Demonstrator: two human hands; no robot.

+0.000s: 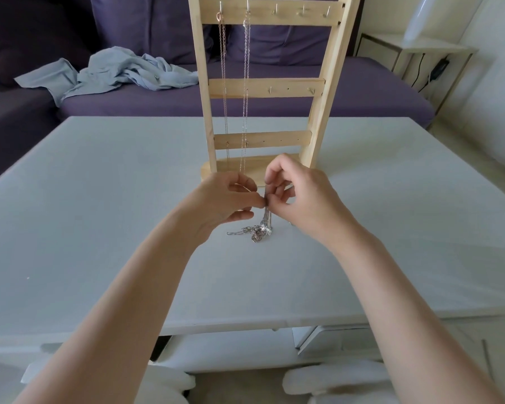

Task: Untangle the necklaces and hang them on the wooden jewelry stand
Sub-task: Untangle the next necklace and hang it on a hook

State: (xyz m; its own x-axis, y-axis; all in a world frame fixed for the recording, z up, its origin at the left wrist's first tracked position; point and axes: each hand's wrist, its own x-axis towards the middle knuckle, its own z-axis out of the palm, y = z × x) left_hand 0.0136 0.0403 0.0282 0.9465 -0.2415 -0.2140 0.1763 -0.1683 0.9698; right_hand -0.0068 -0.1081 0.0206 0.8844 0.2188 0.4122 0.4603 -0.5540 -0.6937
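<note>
Head view: left hand point(226, 199) and right hand point(296, 193) meet at frame centre, both pinching the silver necklace tangle point(258, 230), its lower end heaped on the white table point(99, 228). Wooden jewelry stand point(266, 88) just behind; two chains point(235, 83) hang from top hooks.

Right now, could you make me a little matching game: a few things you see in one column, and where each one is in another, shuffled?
Things:
1. stand
2. cloth
3. tangle
4. rose chain

Places:
A. crumpled on the purple sofa
B. hanging from the top left hook
C. upright on the table
D. on the table, strands lifted by both hands

Pairs: 1-C, 2-A, 3-D, 4-B. The left hand and right hand pinch the strands above the tangle.
</note>
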